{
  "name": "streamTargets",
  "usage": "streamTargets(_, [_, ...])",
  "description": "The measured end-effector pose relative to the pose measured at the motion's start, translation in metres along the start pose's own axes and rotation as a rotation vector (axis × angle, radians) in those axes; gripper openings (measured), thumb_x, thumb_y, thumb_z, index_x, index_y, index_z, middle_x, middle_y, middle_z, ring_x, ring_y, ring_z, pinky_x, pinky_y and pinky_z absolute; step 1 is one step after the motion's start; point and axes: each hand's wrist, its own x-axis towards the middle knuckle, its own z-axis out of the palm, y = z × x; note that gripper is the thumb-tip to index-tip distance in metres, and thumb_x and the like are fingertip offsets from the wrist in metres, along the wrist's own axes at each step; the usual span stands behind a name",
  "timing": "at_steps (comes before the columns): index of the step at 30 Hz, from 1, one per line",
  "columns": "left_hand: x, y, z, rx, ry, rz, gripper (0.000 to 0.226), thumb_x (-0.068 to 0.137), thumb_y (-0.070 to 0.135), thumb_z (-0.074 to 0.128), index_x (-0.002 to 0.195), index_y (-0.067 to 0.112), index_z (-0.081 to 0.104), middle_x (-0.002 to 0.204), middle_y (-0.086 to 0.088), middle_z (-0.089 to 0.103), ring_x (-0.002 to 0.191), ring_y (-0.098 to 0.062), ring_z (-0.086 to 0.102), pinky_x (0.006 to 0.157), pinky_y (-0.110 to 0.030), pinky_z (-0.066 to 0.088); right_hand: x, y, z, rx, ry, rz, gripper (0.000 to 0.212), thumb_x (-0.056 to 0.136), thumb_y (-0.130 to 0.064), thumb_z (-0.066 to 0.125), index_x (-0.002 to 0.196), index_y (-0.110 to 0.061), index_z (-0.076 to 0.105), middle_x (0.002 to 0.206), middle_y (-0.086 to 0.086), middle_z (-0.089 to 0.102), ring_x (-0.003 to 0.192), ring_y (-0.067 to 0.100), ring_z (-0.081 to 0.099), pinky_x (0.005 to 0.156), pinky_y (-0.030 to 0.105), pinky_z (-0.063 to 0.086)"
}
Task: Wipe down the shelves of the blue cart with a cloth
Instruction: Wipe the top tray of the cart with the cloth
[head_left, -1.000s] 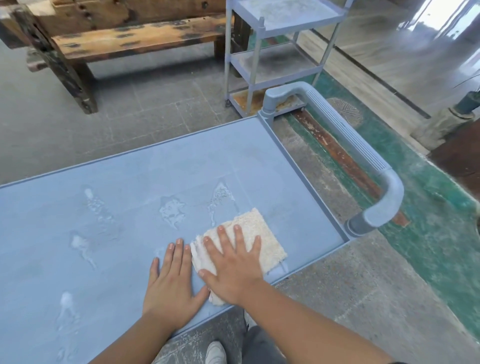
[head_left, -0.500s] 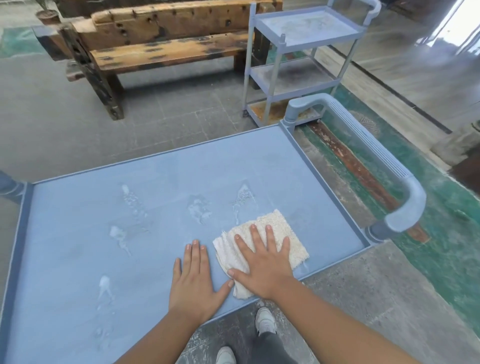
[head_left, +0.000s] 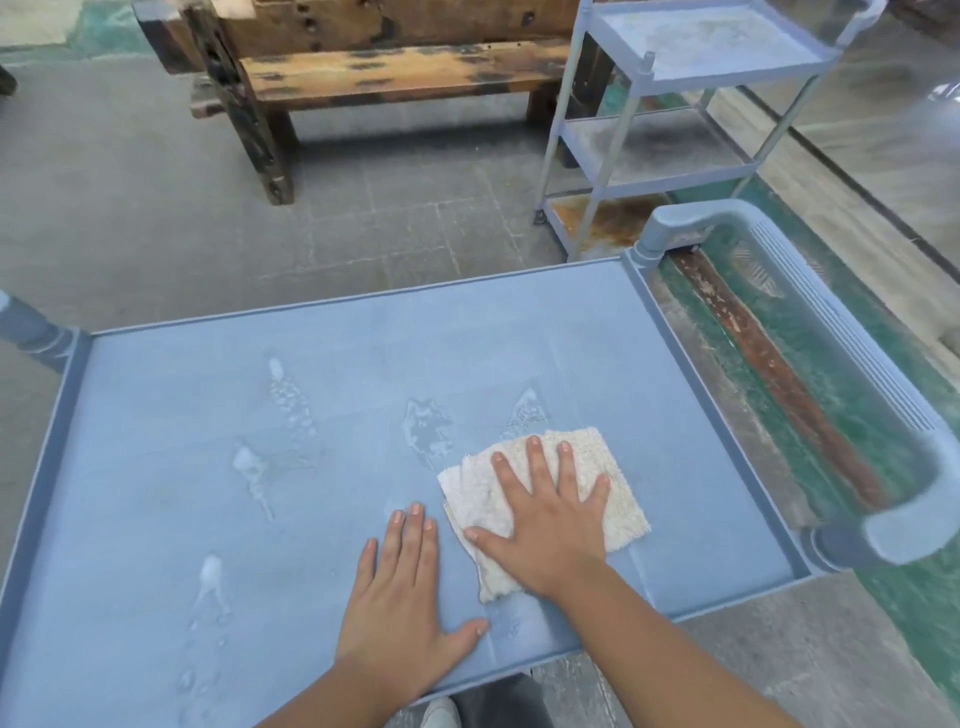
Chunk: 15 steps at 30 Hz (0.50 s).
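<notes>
The blue cart's top shelf (head_left: 208, 395) fills the lower view, dusty, with several wet patches (head_left: 426, 428) across its middle. A white fluffy cloth (head_left: 621, 512) lies flat on the shelf toward the near right corner. My right hand (head_left: 545, 514) presses down on the cloth with its fingers spread. My left hand (head_left: 405, 597) rests flat on the bare shelf just left of the cloth, holding nothing. The cart's curved handle (head_left: 841, 332) runs along the right side.
A second blue three-shelf cart (head_left: 691, 119) stands behind to the right, its bottom shelf rusty. A weathered wooden bench (head_left: 395, 73) sits at the back on the grey tiled floor. Green and red painted floor lies to the right. My shoe (head_left: 441, 714) shows below the shelf edge.
My right hand has slid the cloth away from me and slightly right, up toward the wet patches. The head view has tilted up and back, showing more of the shelf's left end.
</notes>
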Motion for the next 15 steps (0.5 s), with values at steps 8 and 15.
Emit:
streamTargets(8, [0.003,0.003,-0.003,-0.032,-0.038,-0.043,0.119,0.055,0.083,0.055,0.142,0.002,0.045,0.155,-0.013,0.034,0.142,-0.027,0.029,0.107,-0.049,0.024,0.109,-0.001,-0.036,0.03,0.04,0.037,0.094,0.064,-0.097,0.003,0.147,-0.052,-0.007,0.164,-0.007,-0.013,0.147,0.031,-0.02,0.103,0.073,-0.011])
streamTargets(15, [0.007,0.003,0.0,-0.042,-0.023,-0.058,0.124,0.049,0.083,0.055,0.142,0.002,0.042,0.153,-0.013,0.038,0.141,-0.026,0.031,0.106,-0.048,0.024,0.193,-0.008,-0.059,0.022,0.048,0.029,0.093,0.066,-0.095,0.001,0.147,-0.051,-0.006,0.164,-0.005,-0.01,0.148,0.034,-0.016,0.101,0.076,-0.007])
